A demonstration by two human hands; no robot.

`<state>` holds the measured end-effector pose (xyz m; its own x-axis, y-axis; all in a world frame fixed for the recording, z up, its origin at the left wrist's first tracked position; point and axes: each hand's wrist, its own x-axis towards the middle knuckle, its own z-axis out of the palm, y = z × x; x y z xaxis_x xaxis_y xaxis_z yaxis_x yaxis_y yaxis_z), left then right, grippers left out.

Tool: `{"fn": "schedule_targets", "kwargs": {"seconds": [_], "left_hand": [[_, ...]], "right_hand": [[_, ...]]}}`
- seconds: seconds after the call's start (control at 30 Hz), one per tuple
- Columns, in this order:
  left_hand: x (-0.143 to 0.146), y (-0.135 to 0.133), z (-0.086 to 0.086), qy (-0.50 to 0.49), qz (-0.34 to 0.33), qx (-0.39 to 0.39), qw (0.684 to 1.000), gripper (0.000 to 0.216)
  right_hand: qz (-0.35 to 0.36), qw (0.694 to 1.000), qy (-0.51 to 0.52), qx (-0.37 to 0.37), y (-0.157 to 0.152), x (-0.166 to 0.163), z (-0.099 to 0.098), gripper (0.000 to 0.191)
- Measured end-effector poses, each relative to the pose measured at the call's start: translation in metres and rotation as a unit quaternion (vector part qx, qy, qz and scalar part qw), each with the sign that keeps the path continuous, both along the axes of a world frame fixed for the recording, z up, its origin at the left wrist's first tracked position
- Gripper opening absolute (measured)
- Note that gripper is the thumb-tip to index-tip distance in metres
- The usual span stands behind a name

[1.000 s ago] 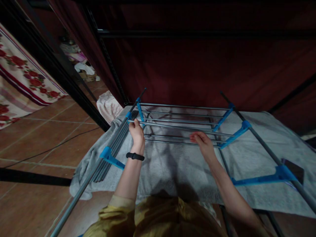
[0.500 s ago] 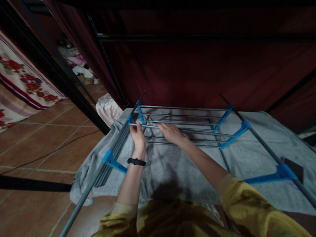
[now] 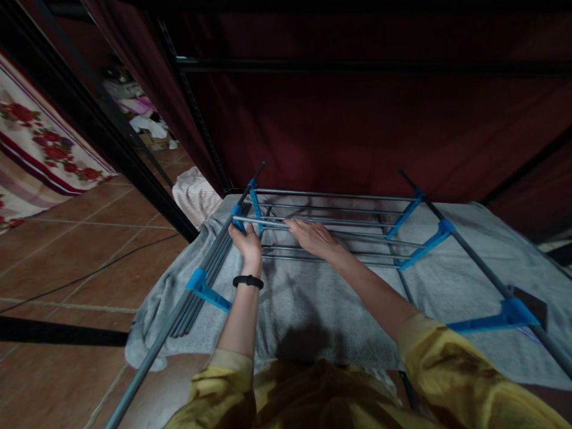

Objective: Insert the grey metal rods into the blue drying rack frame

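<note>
A drying rack of grey metal tubes with blue plastic brackets lies over a grey blanket [image 3: 322,304]. My left hand [image 3: 246,244] is at the rack's left side, its thumb and fingers around a blue bracket [image 3: 239,223] by the left end of a loose-ended metal rod [image 3: 268,223]. Farther along that rod, my right hand [image 3: 313,238] grips it from above, fingers over it and fingertips partly hidden. The rod's right end lies near the right-hand blue bracket [image 3: 422,247]. Several parallel rods run beyond and below my hands.
A bundle of loose grey rods [image 3: 201,298] lies beside the left tube. A dark flat object [image 3: 529,305] sits under the right tube. Black frame posts [image 3: 129,137] and a dark red curtain [image 3: 357,131] enclose the bed. A cable [image 3: 98,271] crosses the tiled floor.
My left hand has shifted slightly left, from pinching the rod near its end to the blue bracket. The rod's left end has risen a little. My right hand stays on the rod.
</note>
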<state>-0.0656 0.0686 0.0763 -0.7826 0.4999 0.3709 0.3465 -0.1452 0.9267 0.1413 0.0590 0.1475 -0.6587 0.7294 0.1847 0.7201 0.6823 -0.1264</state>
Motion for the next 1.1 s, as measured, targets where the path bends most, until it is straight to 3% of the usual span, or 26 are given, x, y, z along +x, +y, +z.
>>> {"fn": "schedule_targets", "kwargs": {"seconds": [0.2, 0.8, 1.1], "left_hand": [[-0.009, 0.005, 0.002, -0.026, -0.03, -0.004, 0.999, 0.028], [-0.019, 0.015, -0.014, -0.038, -0.026, -0.009, 0.999, 0.029], [-0.022, 0.017, -0.012, -0.014, -0.021, -0.025, 0.999, 0.031]], "right_hand": [[-0.013, 1.0, -0.001, -0.001, 0.002, -0.003, 0.0, 0.039], [-0.005, 1.0, 0.003, -0.02, 0.014, -0.002, 0.0, 0.041], [-0.005, 0.999, -0.027, -0.027, 0.01, -0.004, -0.004, 0.04]]}}
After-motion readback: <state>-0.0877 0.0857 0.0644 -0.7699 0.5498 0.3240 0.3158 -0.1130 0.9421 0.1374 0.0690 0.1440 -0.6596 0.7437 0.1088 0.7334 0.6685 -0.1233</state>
